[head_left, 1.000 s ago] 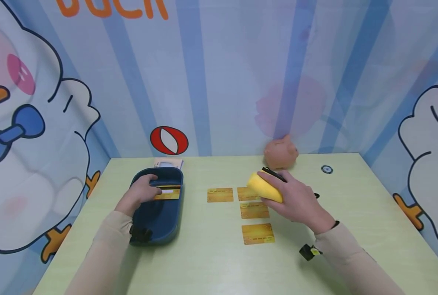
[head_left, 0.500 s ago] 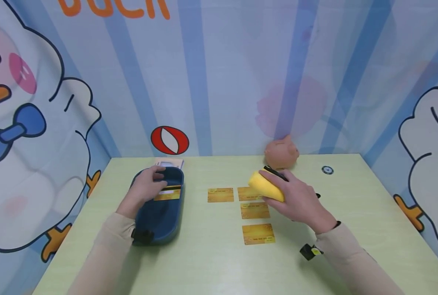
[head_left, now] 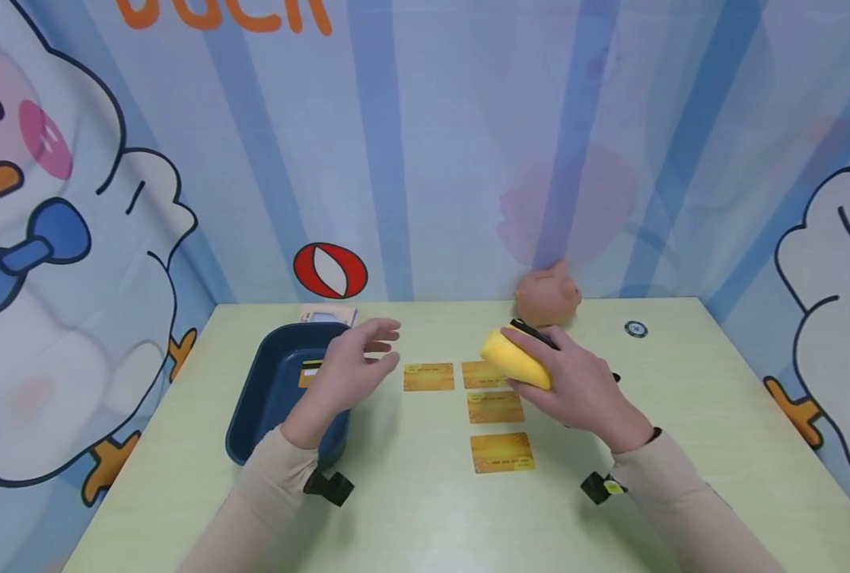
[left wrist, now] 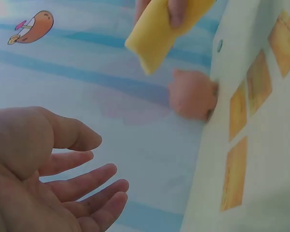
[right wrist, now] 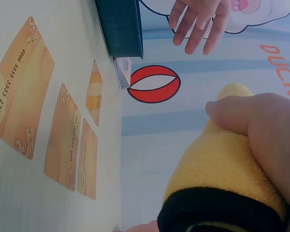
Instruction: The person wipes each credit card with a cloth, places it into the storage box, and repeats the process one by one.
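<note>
Right of the box [head_left: 267,414], on the near card [right wrist: 23,92], I read 6666 5555 3333 2222 and what looks like NO 0001. Above the box, the backdrop [head_left: 454,143] shows me DUCK in orange capitals. The other cards [head_left: 495,407] right of the box carry number lines too small for me. I can't read the inner card [head_left: 309,373] in the box, the paper [head_left: 332,315] behind the box, or the chip [head_left: 636,329] well to its right.
</note>
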A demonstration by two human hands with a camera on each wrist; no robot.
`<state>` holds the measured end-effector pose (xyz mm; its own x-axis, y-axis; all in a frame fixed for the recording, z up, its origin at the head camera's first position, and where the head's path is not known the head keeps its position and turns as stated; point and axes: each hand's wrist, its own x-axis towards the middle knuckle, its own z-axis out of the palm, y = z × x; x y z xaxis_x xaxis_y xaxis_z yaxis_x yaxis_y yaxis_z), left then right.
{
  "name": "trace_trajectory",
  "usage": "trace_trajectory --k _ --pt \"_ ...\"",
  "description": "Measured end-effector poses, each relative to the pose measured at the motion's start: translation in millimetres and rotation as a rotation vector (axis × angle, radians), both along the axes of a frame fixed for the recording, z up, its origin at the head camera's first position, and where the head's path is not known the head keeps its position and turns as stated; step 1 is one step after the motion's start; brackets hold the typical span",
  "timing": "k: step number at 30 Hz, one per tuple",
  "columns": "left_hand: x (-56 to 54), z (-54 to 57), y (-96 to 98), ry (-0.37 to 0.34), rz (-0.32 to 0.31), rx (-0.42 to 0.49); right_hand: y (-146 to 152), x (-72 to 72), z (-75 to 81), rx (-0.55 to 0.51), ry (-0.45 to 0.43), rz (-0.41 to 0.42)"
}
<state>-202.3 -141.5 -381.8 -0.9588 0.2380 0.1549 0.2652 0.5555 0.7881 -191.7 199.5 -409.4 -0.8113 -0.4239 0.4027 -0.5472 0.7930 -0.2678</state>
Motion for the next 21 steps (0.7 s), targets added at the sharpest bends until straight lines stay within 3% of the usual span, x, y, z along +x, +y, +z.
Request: trace_trajectory --k 7,14,21 --pt "1.6 -18.1 33.1 -0.024 -0.015 0.011 1 -1.0 1.2 -0.002 -0.002 0.006" --pt "-2.3 -45.6 56.8 -0.094 -0.04 0.007 1 -1.2 0.7 0.001 -0.003 0.001" --pt "-8.5 -66.9 62.9 -0.115 0.043 0.036 1 -0.4 -1.4 0.005 -0.006 0.003"
